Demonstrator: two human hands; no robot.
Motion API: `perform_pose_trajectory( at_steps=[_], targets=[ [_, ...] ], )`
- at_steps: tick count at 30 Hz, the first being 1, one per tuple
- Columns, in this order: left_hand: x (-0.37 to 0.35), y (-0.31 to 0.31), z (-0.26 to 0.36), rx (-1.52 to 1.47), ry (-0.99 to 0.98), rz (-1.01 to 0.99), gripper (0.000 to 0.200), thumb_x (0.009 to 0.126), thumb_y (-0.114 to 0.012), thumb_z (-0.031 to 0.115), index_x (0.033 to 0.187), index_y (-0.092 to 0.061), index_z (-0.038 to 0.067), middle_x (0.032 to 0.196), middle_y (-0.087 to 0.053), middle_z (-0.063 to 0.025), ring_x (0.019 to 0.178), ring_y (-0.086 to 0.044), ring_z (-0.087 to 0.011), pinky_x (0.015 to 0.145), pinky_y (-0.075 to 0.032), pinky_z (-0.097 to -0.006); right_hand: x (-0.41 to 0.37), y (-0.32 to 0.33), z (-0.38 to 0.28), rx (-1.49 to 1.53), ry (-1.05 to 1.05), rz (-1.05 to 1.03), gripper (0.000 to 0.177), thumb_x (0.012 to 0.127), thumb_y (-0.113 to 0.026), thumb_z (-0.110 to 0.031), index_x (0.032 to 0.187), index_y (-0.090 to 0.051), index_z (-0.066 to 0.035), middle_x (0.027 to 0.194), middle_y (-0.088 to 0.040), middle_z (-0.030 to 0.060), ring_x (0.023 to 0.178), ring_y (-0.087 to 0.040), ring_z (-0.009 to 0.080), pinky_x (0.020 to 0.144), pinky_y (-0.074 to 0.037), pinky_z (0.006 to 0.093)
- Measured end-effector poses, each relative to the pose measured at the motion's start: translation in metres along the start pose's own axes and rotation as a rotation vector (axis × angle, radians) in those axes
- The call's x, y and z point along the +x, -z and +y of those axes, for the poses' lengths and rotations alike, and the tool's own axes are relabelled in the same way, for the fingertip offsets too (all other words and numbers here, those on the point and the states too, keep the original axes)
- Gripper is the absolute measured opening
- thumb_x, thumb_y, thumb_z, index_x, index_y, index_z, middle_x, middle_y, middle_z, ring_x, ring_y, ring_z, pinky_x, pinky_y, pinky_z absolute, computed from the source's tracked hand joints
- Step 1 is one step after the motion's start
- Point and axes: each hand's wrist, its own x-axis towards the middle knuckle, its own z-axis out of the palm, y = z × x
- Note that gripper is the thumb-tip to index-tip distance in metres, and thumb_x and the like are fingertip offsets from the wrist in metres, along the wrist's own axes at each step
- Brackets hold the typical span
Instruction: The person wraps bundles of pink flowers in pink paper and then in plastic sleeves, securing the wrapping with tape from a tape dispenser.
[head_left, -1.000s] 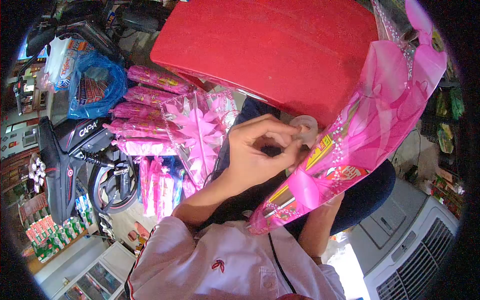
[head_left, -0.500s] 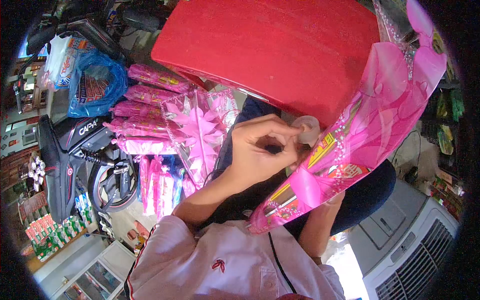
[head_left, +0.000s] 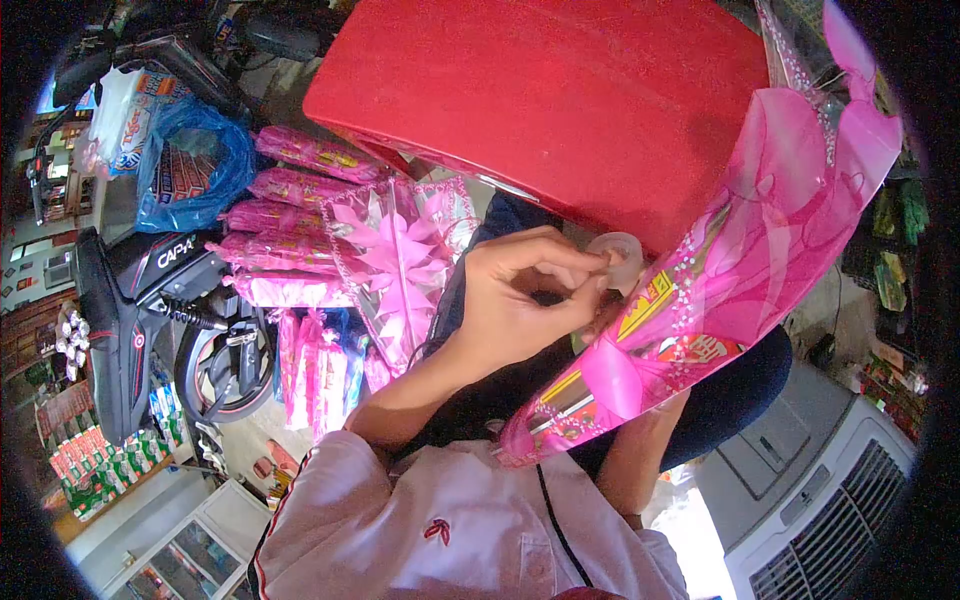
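Observation:
My left hand (head_left: 530, 295) is closed, thumb and fingers pinching a small roll of translucent tape (head_left: 622, 262) at the side of a package. The long package (head_left: 690, 310) is wrapped in clear and pink flower-printed film. It lies tilted across my lap, narrow end toward my shirt and wide, loose end up to the right. Yellow and red labels show through the film. My right forearm passes under the package, and my right hand (head_left: 668, 402) holds it from beneath; most of its fingers are hidden.
A red box-like surface (head_left: 540, 100) stands just ahead. To the left are several pink wrapped packs (head_left: 290, 215), a pink floral wrapper (head_left: 395, 260), a blue plastic bag (head_left: 190, 170) and a motorbike (head_left: 135, 330). A grey air cooler (head_left: 830, 480) stands at lower right.
The package's wide upper end has shifted slightly to the right. My left hand with the tape roll has barely moved.

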Motion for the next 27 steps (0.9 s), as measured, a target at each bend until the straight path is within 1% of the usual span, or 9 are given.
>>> perform_pose_trajectory(
  at_steps=[5, 7, 11, 13, 16, 17, 20, 22, 27],
  targets=[
    [0.001, -0.002, 0.003, -0.043, 0.028, 0.005, 0.013, 0.083, -0.072, -0.011, 0.095, -0.072, -0.006, 0.081, -0.069, -0.0124, 0.068, -0.067, -0.0132, 0.063, -0.055, -0.0273, 0.0, 0.003, 0.002, 0.081, -0.024, -0.059, 0.078, 0.096, -0.051, -0.059, 0.147, -0.035, -0.001, 0.124, -0.057, 0.0265, 0.108, -0.062, 0.0409, 0.091, -0.052, 0.0541],
    [0.001, -0.003, 0.004, -0.076, 0.047, 0.004, 0.013, 0.083, -0.072, -0.011, 0.095, -0.072, -0.006, 0.082, -0.069, -0.0126, 0.069, -0.067, -0.0133, 0.063, -0.056, -0.0276, 0.0, 0.008, 0.002, 0.205, -0.032, -0.161, 0.076, 0.098, -0.052, -0.054, 0.149, -0.032, 0.0, 0.139, -0.051, 0.0287, 0.12, -0.059, 0.0452, 0.102, -0.049, 0.0605],
    [0.001, -0.001, 0.005, -0.095, 0.089, 0.001, 0.012, 0.084, -0.072, -0.01, 0.095, -0.072, -0.006, 0.085, -0.069, -0.0138, 0.069, -0.068, -0.014, 0.064, -0.056, -0.0275, 0.001, 0.014, 0.004, 0.239, -0.081, -0.141, 0.081, 0.096, -0.055, -0.056, 0.15, -0.031, -0.001, 0.142, -0.047, 0.0316, 0.122, -0.056, 0.0481, 0.103, -0.047, 0.0627],
    [0.001, -0.001, 0.005, -0.109, 0.096, -0.004, 0.012, 0.084, -0.072, -0.01, 0.095, -0.072, -0.007, 0.086, -0.069, -0.014, 0.069, -0.068, -0.0142, 0.063, -0.056, -0.0268, 0.005, 0.002, 0.0, 0.14, -0.076, -0.042, 0.084, 0.093, -0.055, -0.06, 0.148, -0.032, -0.001, 0.127, -0.053, 0.0295, 0.108, -0.06, 0.0435, 0.091, -0.05, 0.0561],
    [0.001, 0.0, 0.004, -0.104, 0.082, -0.015, 0.014, 0.083, -0.071, -0.012, 0.096, -0.072, -0.007, 0.086, -0.069, -0.0135, 0.069, -0.068, -0.0143, 0.063, -0.055, -0.0256, 0.005, -0.018, -0.003, -0.067, 0.002, 0.248, 0.087, 0.091, -0.053, -0.067, 0.144, -0.037, -0.001, 0.096, -0.065, 0.0244, 0.079, -0.068, 0.0335, 0.066, -0.058, 0.0419],
    [0.001, 0.002, 0.001, -0.081, 0.063, -0.018, 0.015, 0.083, -0.07, -0.013, 0.096, -0.072, -0.007, 0.086, -0.069, -0.0131, 0.07, -0.068, -0.0142, 0.063, -0.055, -0.0254, 0.001, -0.011, 0.005, -0.003, 0.038, 0.322, 0.086, 0.091, -0.053, -0.067, 0.145, -0.037, -0.001, 0.097, -0.065, 0.0246, 0.079, -0.068, 0.0337, 0.067, -0.058, 0.0418],
    [0.001, 0.002, 0.003, -0.084, 0.069, -0.024, 0.017, 0.082, -0.069, -0.014, 0.096, -0.072, -0.007, 0.085, -0.068, -0.0121, 0.071, -0.068, -0.0137, 0.063, -0.055, -0.025, -0.001, -0.016, 0.004, -0.1, 0.079, 0.219, 0.086, 0.092, -0.051, -0.067, 0.147, -0.037, -0.003, 0.1, -0.065, 0.0251, 0.082, -0.068, 0.0344, 0.068, -0.058, 0.0421],
    [0.001, 0.002, 0.003, -0.091, 0.071, -0.027, 0.017, 0.081, -0.068, -0.014, 0.096, -0.072, -0.006, 0.084, -0.068, -0.0118, 0.072, -0.067, -0.0133, 0.063, -0.055, -0.0249, 0.0, -0.018, 0.0, -0.137, 0.024, 0.163, 0.086, 0.092, -0.051, -0.067, 0.148, -0.036, -0.003, 0.102, -0.065, 0.0251, 0.084, -0.068, 0.0347, 0.07, -0.058, 0.0426],
    [0.001, 0.004, 0.0, -0.058, 0.058, -0.038, 0.017, 0.082, -0.068, -0.014, 0.096, -0.072, -0.007, 0.085, -0.068, -0.012, 0.075, -0.067, -0.013, 0.063, -0.055, -0.0252, 0.002, -0.021, -0.003, -0.041, -0.07, 0.255, 0.087, 0.092, -0.051, -0.067, 0.149, -0.035, -0.004, 0.104, -0.065, 0.0245, 0.085, -0.068, 0.035, 0.072, -0.058, 0.0426]
  ],
)
